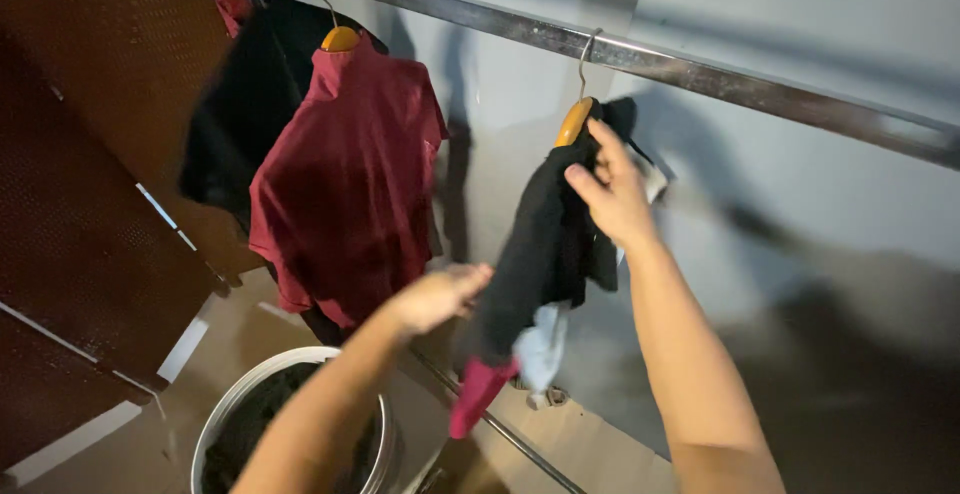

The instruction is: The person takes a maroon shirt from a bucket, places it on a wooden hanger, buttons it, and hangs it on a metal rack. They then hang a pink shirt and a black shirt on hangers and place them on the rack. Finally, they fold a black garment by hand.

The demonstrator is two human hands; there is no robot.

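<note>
- Two hands work at a garment hung from a metal rail (pixel 690 69) that crosses the view from upper left down to the right edge.
- Right hand (pixel 615 194): raised to the top of the black garment (pixel 545 254), fingers closed on the cloth just below the wooden hanger (pixel 574 122); the hanger's wire hook sits over the rail.
- Left hand (pixel 440 296): lower and to the left, blurred; it lies against the garment's lower left edge, but whether it grasps the cloth cannot be told.
- Black garment: hangs from the hanger in front of the grey wall (pixel 800 214); a pale piece and a red piece show below its hem.
- Dark red shirt (pixel 345 174): on a second wooden hanger farther left on the same rail; a black item hangs behind it.
- White tub (pixel 225 419): round, on the floor below the left forearm, holding dark contents.
- Brown perforated panel (pixel 90 154): fills the left side.
</note>
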